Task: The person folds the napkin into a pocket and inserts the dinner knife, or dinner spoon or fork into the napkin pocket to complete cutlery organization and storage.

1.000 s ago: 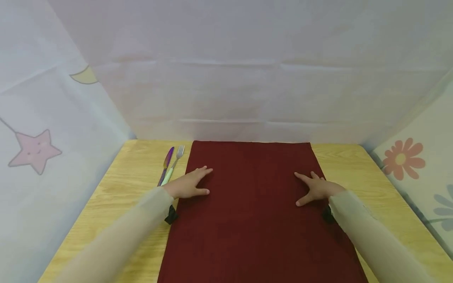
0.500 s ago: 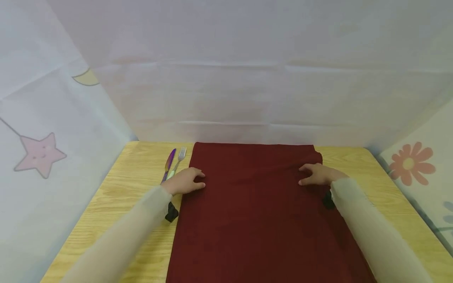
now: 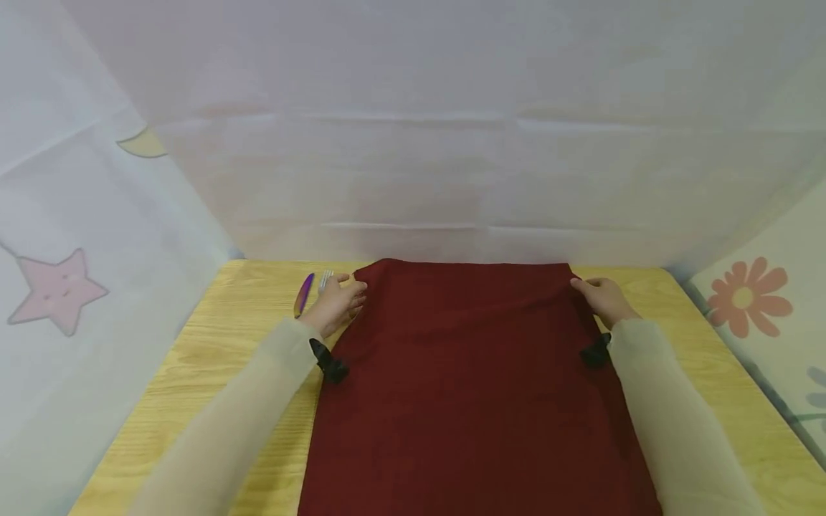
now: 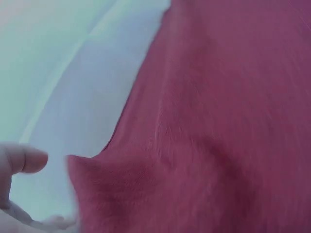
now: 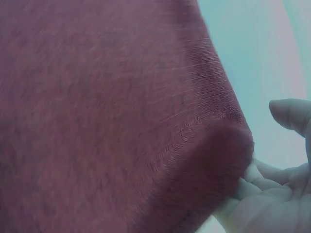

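Observation:
A dark red cloth (image 3: 477, 387) lies lengthwise over the table, its far corners raised and creased. At the far left corner is my left hand (image 3: 337, 304); in the left wrist view its thumb (image 4: 31, 160) stands apart from the cloth's corner, with the other fingers low beside the edge. My right hand (image 3: 605, 297) is at the far right corner. The right wrist view shows its fingers (image 5: 257, 187) under the folded corner and the thumb (image 5: 289, 112) held away from the fabric.
Left of the cloth on the wooden table (image 3: 213, 365) lie a purple and gold knife (image 3: 303, 294) and a fork (image 3: 325, 278), partly hidden by the left hand. White printed sheets (image 3: 413, 143) stand behind and at both sides.
Both hands have moved forward from the cloth's surface to its far corners. The corners, flat a second ago, are now lifted and bent, and the left hand covers more of the cutlery.

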{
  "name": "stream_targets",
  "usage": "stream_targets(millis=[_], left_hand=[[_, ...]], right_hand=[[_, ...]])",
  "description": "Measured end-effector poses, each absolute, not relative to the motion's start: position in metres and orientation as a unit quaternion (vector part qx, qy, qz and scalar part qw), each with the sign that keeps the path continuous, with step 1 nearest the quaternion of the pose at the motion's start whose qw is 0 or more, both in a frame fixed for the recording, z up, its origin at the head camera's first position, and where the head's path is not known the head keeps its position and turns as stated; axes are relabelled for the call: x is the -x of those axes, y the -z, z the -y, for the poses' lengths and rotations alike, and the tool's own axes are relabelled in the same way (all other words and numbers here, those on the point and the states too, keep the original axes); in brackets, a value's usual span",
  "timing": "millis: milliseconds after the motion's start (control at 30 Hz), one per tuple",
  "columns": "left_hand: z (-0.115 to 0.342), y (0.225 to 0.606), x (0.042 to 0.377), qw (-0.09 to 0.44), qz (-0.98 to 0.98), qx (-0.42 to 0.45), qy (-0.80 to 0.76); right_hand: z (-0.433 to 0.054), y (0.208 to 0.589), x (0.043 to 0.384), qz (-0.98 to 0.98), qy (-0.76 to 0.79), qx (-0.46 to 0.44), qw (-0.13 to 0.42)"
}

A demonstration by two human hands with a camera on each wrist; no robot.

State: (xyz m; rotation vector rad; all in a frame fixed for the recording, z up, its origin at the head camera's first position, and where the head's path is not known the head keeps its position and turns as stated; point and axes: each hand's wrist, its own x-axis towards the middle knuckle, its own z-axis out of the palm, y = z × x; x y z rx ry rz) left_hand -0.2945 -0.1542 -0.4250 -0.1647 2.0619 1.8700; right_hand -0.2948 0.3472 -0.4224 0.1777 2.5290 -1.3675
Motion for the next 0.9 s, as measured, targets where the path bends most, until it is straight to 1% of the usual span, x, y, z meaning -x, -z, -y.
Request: stream_targets(millis=[100,300,533,633,800,900], left_hand=[[0.15,0.424,0.299,0.177,-0.693,0.069,-0.696],[0.148,0.422,0.306,0.185,-0.678,0.111,-0.703],[0.14,0.42,0.316,0.215,-0.595,0.176,-0.754],[0.134,0.426,0.32,0.23,-0.603,0.164,-0.746],[0.125,0.438,0.324,0.216,-0.68,0.12,-0.691],[0.124,0.439,0.325,0.221,-0.682,0.116,-0.687]], right_hand=[[-0.346,0.423,0.296,-0.874,0.467,-0.072,0.116],[-0.347,0.423,0.3,-0.881,0.456,-0.096,0.076],[-0.349,0.416,0.304,-0.839,0.521,-0.141,0.076],[-0.35,0.416,0.305,-0.831,0.534,-0.14,0.074],[-0.346,0.419,0.307,-0.823,0.554,-0.116,0.05],[-0.34,0.418,0.308,-0.819,0.565,-0.082,0.052]])
